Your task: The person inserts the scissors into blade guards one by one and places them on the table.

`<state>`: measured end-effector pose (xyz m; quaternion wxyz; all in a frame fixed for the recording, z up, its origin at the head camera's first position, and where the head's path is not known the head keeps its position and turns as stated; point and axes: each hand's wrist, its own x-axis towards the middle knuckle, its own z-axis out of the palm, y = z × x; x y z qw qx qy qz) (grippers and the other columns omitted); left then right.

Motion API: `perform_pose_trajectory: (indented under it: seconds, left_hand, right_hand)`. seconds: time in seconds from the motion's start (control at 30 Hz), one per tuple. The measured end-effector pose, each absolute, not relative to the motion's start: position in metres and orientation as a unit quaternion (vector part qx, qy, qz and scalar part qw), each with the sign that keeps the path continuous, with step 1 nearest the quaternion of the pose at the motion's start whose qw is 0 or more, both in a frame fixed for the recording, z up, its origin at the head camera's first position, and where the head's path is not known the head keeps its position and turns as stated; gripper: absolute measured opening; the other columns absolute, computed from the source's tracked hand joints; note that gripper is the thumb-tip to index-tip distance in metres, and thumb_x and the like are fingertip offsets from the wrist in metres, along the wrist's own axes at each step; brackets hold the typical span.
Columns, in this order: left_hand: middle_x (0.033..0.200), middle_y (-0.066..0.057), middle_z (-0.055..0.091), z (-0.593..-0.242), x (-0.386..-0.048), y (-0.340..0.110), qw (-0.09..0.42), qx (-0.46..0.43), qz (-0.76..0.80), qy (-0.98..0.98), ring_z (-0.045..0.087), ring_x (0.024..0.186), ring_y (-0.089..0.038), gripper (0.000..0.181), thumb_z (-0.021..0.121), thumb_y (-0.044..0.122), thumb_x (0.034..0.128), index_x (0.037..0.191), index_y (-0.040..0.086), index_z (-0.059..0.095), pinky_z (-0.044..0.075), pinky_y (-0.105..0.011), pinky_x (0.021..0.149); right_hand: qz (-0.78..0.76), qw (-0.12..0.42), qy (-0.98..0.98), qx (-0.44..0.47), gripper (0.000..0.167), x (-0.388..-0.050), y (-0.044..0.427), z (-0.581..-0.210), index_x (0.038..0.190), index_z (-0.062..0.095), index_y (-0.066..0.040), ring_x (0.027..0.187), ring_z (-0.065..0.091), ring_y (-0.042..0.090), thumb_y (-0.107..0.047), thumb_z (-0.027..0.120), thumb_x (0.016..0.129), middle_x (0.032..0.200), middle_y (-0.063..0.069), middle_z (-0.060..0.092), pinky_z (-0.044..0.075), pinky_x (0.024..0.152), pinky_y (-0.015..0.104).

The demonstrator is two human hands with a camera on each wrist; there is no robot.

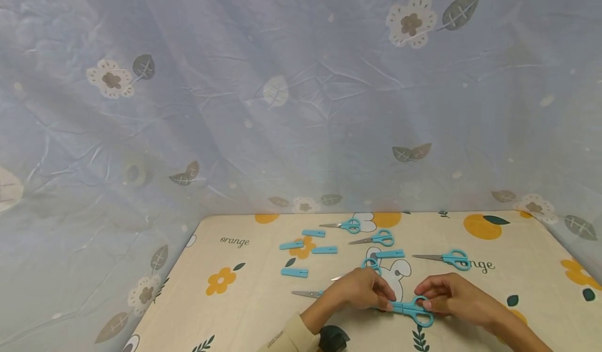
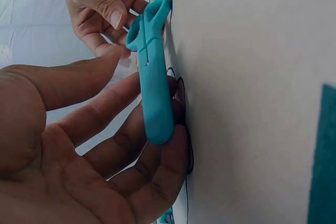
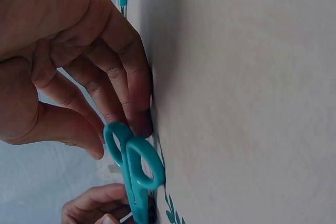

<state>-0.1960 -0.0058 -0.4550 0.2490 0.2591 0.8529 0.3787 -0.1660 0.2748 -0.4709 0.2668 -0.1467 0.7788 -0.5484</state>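
Note:
A pair of scissors with light-blue handles (image 1: 416,310) lies low over the cloth, its blades inside a matching blue cover (image 2: 156,98). My left hand (image 1: 361,289) holds the covered end, fingers curled behind it and thumb on the near side. At the handle loops (image 3: 145,163) is my right hand (image 1: 453,297), its fingertips touching or very near a loop. A gap shows between its thumb and the handles in the right wrist view. Behind my left hand, two uncovered scissors, one with its blade (image 1: 305,293) showing and one with its loops (image 1: 371,264) showing, are partly hidden.
Farther back lie uncovered scissors (image 1: 350,225), another pair (image 1: 383,238), and a third (image 1: 453,259) to the right. Several loose blue blade covers (image 1: 324,249) are spread left of centre, with one cover (image 1: 390,254) nearer the middle. A patterned curtain (image 1: 301,106) rises behind the table (image 1: 188,300).

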Motion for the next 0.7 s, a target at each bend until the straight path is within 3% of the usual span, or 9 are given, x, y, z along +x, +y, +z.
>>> perform_pose_trajectory:
  seconds: [0.23,0.43,0.7]
  left_hand:
    - [0.083,0.012,0.079,-0.450,-0.194,-0.008,0.247,0.270,0.346,0.864,0.059,0.071,0.005,0.014,0.086,0.022,0.0925,0.104,0.014,0.086,0.048,-0.015,0.069]
    - [0.103,0.014,0.082,-0.448,-0.194,-0.013,0.248,0.298,0.322,0.863,0.062,0.081,0.009,0.018,0.086,0.026,0.0935,0.108,0.014,0.085,0.050,-0.013,0.075]
    - [0.108,0.014,0.081,-0.446,-0.193,-0.020,0.255,0.312,0.322,0.857,0.063,0.084,0.010,0.025,0.085,0.027,0.0935,0.115,0.014,0.083,0.051,-0.014,0.079]
  right_hand:
    - [-0.538,0.265,0.789,-0.131,0.028,-0.166,0.280,-0.472,0.124,0.066,0.012,0.094,0.069,0.011,-0.009,0.066,0.105,0.112,0.011,0.077,0.059,0.077,0.027]
    - [-0.522,0.263,0.803,-0.117,0.029,-0.165,0.282,-0.470,0.124,0.067,0.009,0.092,0.067,0.015,-0.013,0.066,0.106,0.110,0.008,0.076,0.057,0.074,0.028]
    - [-0.517,0.270,0.806,-0.105,0.031,-0.163,0.288,-0.471,0.126,0.068,0.006,0.091,0.066,0.017,-0.019,0.067,0.107,0.109,0.006,0.076,0.057,0.074,0.028]
